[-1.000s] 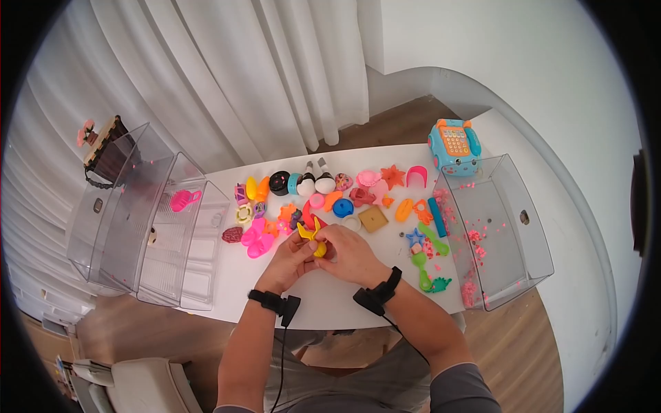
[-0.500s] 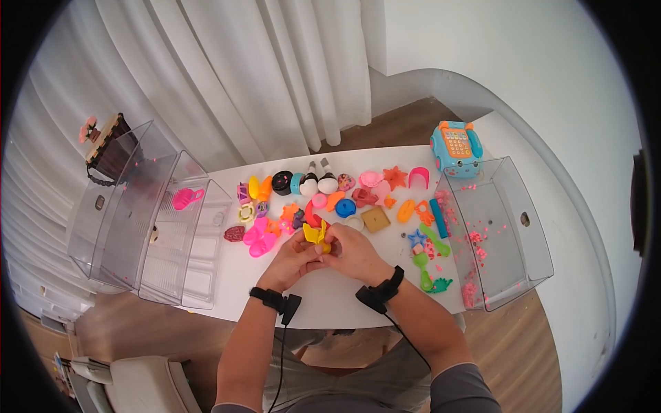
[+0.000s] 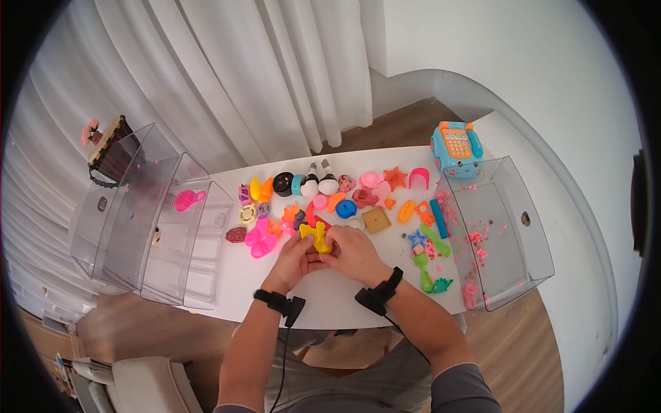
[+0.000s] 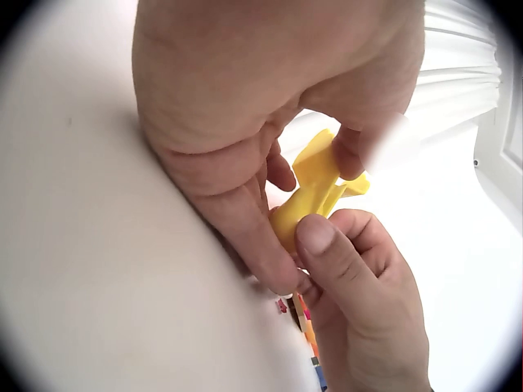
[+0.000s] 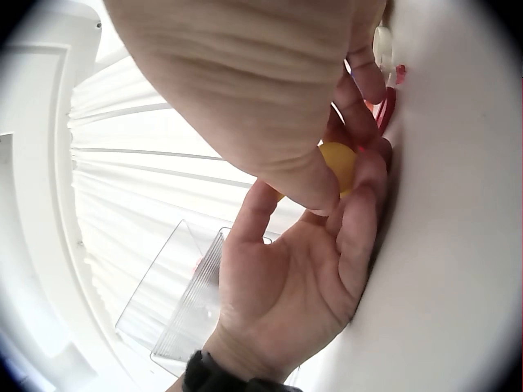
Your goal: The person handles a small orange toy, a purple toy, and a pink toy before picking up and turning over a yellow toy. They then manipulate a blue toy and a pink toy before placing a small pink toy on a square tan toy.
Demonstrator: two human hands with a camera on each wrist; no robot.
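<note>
Both hands hold a small yellow plastic toy over the near middle of the white table. It has thin flared flaps at one end and a rounded other end. My left hand pinches a flap between thumb and fingers; the left wrist view shows the toy's flared side there. From the other side my right hand grips the rounded end, thumb laid along it. In the right wrist view only a bit of the rounded yellow end shows between the fingers.
Just beyond the hands lie pink molds, a blue round lid and a tan square. Green tools lie to the right. Clear bins stand at the left and right, a toy phone behind.
The yellow toy has turned in the fingers: its two upright prongs now lie flatter, with the flared flaps facing up. Both hands stay in nearly the same place.
</note>
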